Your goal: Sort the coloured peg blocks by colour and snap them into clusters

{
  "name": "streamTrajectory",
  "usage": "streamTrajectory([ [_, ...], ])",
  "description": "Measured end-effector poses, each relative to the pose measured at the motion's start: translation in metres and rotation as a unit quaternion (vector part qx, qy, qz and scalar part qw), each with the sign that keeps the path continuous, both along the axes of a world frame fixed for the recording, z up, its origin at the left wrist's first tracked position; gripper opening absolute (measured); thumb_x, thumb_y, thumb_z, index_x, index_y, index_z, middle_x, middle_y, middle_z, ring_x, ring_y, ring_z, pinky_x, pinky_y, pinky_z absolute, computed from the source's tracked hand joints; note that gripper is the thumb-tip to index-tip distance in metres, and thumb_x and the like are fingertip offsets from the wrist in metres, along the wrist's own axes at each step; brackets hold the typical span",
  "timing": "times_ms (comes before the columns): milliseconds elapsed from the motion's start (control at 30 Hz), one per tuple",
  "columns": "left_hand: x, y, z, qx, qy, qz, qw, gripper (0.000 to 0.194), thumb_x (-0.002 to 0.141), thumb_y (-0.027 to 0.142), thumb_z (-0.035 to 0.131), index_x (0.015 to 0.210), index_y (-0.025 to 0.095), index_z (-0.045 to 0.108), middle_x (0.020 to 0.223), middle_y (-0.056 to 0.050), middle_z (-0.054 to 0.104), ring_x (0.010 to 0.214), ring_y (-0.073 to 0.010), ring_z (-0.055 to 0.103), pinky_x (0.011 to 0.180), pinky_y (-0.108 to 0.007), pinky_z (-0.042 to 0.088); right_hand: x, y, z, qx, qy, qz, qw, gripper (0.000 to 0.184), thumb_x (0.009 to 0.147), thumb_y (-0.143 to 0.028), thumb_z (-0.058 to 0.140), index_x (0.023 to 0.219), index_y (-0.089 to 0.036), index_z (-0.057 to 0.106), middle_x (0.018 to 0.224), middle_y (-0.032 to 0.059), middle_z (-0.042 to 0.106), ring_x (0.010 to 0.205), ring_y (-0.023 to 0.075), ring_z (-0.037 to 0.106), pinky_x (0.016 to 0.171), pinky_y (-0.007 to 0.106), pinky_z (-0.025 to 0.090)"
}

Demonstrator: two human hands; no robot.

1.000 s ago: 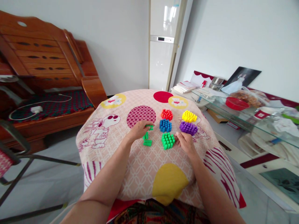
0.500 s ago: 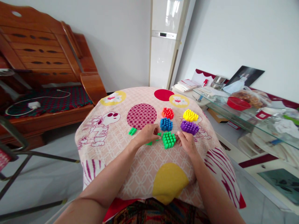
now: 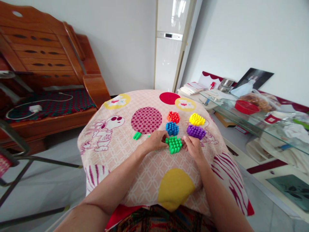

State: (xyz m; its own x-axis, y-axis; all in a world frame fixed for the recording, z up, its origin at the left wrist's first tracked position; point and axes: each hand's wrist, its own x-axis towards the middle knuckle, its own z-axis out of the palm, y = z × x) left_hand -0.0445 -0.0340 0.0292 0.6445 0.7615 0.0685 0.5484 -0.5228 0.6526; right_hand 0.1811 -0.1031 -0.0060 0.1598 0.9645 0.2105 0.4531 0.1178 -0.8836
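A green cluster of knobbed plastic pieces [image 3: 174, 145] stands on the cloth between both hands. My left hand [image 3: 157, 141] is closed at its left side, thumb and fingers pinching a small green piece against the cluster. On the opposite side, my right hand [image 3: 193, 147] has curled fingers pressed to the cluster's right edge. Just beyond are a blue cluster [image 3: 172, 129] and a purple cluster [image 3: 196, 132]. Farther back sit a red cluster [image 3: 173, 117] and a yellow cluster [image 3: 197, 119]. A loose green piece [image 3: 137, 135] lies left of my left hand.
A patterned cloth [image 3: 135, 174] covers the round table. To the right, a glass-topped cabinet [image 3: 251, 124] carries a red bowl [image 3: 246, 107], bags and a photo. On the left are a wooden bench [image 3: 48, 64] and a metal-framed chair [image 3: 26, 158]. A tall white cabinet-like unit [image 3: 169, 58] stands behind.
My left hand has moved slightly right, bringing a green piece up against the left side of the green cluster. My right hand stays in place.
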Motion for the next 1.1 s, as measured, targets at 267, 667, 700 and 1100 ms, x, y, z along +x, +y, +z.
streamTrajectory([
  [267,-0.048,0.027,0.013,0.043,-0.023,0.088,0.995,0.031,0.073,0.037,0.074,0.096,0.018,0.068,0.087,-0.003,0.072,0.08,-0.0174,0.068,0.069,-0.025,0.049,0.0,-0.001,0.001,0.006,-0.016,-0.002,1.0,0.05,0.093,-0.056,0.045,0.065,-0.018,0.063,0.057,0.0033,0.064,0.05,0.0158,0.058,0.049,0.026,0.044],
  [667,-0.103,0.037,0.012,0.073,0.154,0.163,0.972,0.026,0.072,0.028,0.07,0.096,0.02,0.065,0.093,-0.004,0.072,0.083,-0.0193,0.066,0.07,-0.027,0.047,0.0,0.0,0.001,0.006,-0.015,-0.003,1.0,0.05,0.093,-0.056,0.046,0.068,-0.018,0.064,0.058,0.0029,0.064,0.051,0.0158,0.057,0.049,0.026,0.042],
  [700,-0.097,0.034,0.015,0.07,0.115,0.152,0.979,0.027,0.075,0.029,0.068,0.1,0.02,0.065,0.094,-0.004,0.072,0.085,-0.0191,0.067,0.073,-0.028,0.048,0.001,0.0,0.0,0.008,-0.017,-0.001,1.0,0.05,0.093,-0.056,0.046,0.067,-0.018,0.064,0.059,0.003,0.064,0.051,0.0157,0.057,0.049,0.026,0.042],
  [1100,-0.026,-0.017,0.032,0.066,0.007,-0.082,0.994,0.013,0.074,0.019,0.068,0.087,0.02,0.068,0.087,-0.002,0.068,0.08,-0.0158,0.063,0.072,-0.026,0.045,-0.001,0.0,0.002,0.002,0.012,-0.001,1.0,0.051,0.091,-0.06,0.048,0.079,-0.016,0.07,0.061,0.0048,0.067,0.051,0.0173,0.058,0.047,0.027,0.044],
])
